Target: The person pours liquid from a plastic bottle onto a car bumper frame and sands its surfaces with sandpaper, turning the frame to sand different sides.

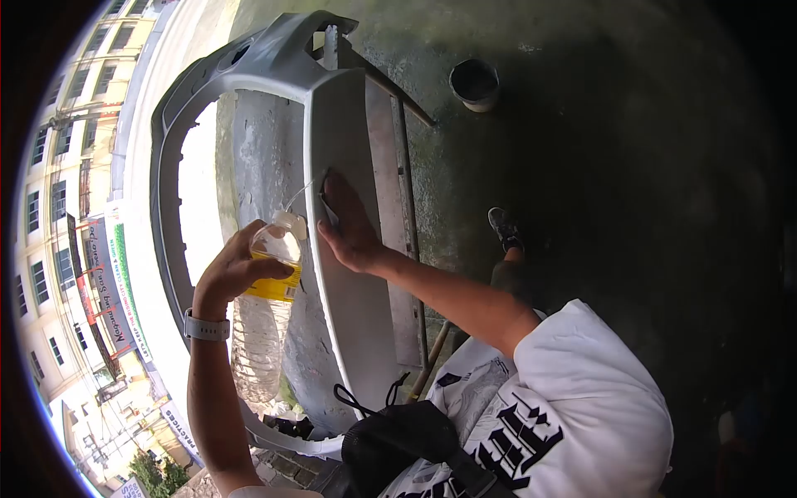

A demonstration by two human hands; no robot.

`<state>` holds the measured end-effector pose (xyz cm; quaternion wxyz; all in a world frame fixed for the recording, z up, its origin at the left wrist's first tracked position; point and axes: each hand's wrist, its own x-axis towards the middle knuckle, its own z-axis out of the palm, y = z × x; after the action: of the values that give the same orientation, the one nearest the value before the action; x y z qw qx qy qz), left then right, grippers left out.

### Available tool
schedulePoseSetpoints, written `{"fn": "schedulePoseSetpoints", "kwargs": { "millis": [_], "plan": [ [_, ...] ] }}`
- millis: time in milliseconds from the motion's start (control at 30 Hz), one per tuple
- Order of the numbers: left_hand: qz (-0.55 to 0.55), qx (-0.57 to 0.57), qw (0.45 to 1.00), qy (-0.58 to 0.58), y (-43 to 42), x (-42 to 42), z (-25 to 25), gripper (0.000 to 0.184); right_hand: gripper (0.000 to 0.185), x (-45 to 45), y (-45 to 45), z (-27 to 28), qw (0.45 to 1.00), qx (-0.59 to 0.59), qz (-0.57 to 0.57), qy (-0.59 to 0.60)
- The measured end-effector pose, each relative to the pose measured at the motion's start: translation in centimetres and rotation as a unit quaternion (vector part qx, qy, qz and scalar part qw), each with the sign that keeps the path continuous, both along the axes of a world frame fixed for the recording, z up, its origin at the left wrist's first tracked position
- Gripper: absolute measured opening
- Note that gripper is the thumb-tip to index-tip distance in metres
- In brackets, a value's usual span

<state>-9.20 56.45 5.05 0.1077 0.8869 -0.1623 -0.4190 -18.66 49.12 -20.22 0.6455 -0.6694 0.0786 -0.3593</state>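
Observation:
A grey car bumper stretches through the middle of the head view, its large opening on the left. My left hand is wrapped round a clear plastic bottle with a yellow label, held beside the bumper's edge. A thin stream of water runs from the bottle's top toward the bumper near my other hand. My right hand lies flat against the bumper's face, pressing a thin sheet that looks like sandpaper. Most of that sheet is hidden under the palm and fingers.
A metal stand supports the bumper. On the dark concrete floor stands a bucket, and a foot in a dark sneaker shows nearby. A black bag hangs at my front. Buildings with banners rise outside.

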Motion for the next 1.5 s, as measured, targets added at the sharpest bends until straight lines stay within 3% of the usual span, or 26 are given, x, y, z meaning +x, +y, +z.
{"fn": "schedulePoseSetpoints", "kwargs": {
  "millis": [67, 133, 167, 200, 333, 433, 567, 667, 800, 900, 967, 1033, 1100, 1133, 1200, 1267, 1333, 1400, 1500],
  "plan": [
    [0.001, 0.006, 1.0, 0.007, -1.4, 1.5, -0.4, 0.086, 0.083, -5.2, 3.5, 0.5, 0.997, -0.049, 0.066, -0.013],
    [0.011, 0.016, 1.0, 0.003, -3.4, 2.1, 0.2, 0.086, 0.083, -2.8, 1.6, -0.2, 0.996, -0.054, 0.069, -0.012],
    [0.014, 0.028, 1.0, -0.004, -4.2, 2.4, 0.4, 0.085, 0.083, -1.0, 0.5, -0.7, 0.996, -0.058, 0.066, -0.013],
    [0.018, 0.033, 0.999, -0.002, -4.6, 2.9, 0.4, 0.085, 0.078, 2.3, -2.1, -0.2, 0.997, -0.029, 0.047, 0.059],
    [0.033, 0.016, 0.999, 0.031, -6.3, 4.5, -0.2, 0.084, 0.067, 16.7, -12.2, -0.7, 0.99, 0.131, -0.028, 0.046],
    [0.031, 0.011, 0.999, 0.042, -7.1, 5.3, -0.3, 0.081, 0.071, 14.1, -10.7, -0.8, 0.991, 0.126, -0.011, 0.038],
    [0.039, 0.009, 0.998, 0.051, -8.1, 5.9, -0.5, 0.074, 0.078, 1.3, -4.7, 2.4, 0.995, 0.035, 0.083, 0.037],
    [0.05, 0.006, 0.997, 0.054, -8.3, 6.0, -0.5, 0.072, 0.071, 3.0, -6.1, 1.2, 0.998, -0.003, 0.055, 0.036],
    [0.062, 0.003, 0.996, 0.057, -8.7, 5.3, 0.0, 0.074, 0.057, 15.8, -14.4, -3.1, 0.973, 0.213, 0.017, 0.087],
    [0.06, 0.001, 0.997, 0.046, -8.5, 4.8, -0.1, 0.075, 0.061, 18.7, -15.7, -6.3, 0.946, 0.314, 0.051, 0.065],
    [0.068, 0.002, 0.997, 0.048, -8.3, 4.7, -0.1, 0.076, 0.066, 16.2, -12.6, -7.5, 0.953, 0.235, 0.076, 0.178],
    [0.074, 0.01, 0.996, 0.048, -8.0, 4.7, 0.0, 0.077, 0.068, 8.9, -7.9, -5.9, 0.961, 0.159, 0.068, 0.215],
    [0.074, 0.01, 0.996, 0.048, -8.2, 4.6, 0.4, 0.08, 0.07, 4.1, -7.8, -2.1, 0.979, 0.156, 0.067, 0.112],
    [0.105, 0.003, 0.994, 0.036, -8.4, 4.2, 0.7, 0.082, 0.07, 4.8, -7.9, -2.9, 0.979, 0.156, 0.068, 0.114],
    [0.139, -0.006, 0.99, 0.02, -8.1, 3.8, 0.6, 0.087, 0.072, 8.7, -9.1, -5.2, 0.948, 0.148, 0.091, 0.265],
    [0.147, -0.011, 0.989, 0.026, -7.4, 3.4, 0.6, 0.086, 0.074, 15.0, -13.1, -8.0, 0.957, 0.219, 0.071, 0.176],
    [0.157, -0.022, 0.986, 0.043, -6.9, 3.0, 0.8, 0.084, 0.071, 20.9, -15.8, -9.9, 0.919, 0.335, 0.023, 0.207],
    [0.169, -0.027, 0.985, 0.038, -6.5, 2.3, 0.9, 0.084, 0.069, 24.3, -18.2, -13.0, 0.935, 0.263, 0.014, 0.239],
    [0.194, -0.042, 0.978, 0.068, -4.3, 1.7, 0.6, 0.085, 0.068, 23.4, -19.7, -11.6, 0.927, 0.295, 0.065, 0.224]
  ]
}}
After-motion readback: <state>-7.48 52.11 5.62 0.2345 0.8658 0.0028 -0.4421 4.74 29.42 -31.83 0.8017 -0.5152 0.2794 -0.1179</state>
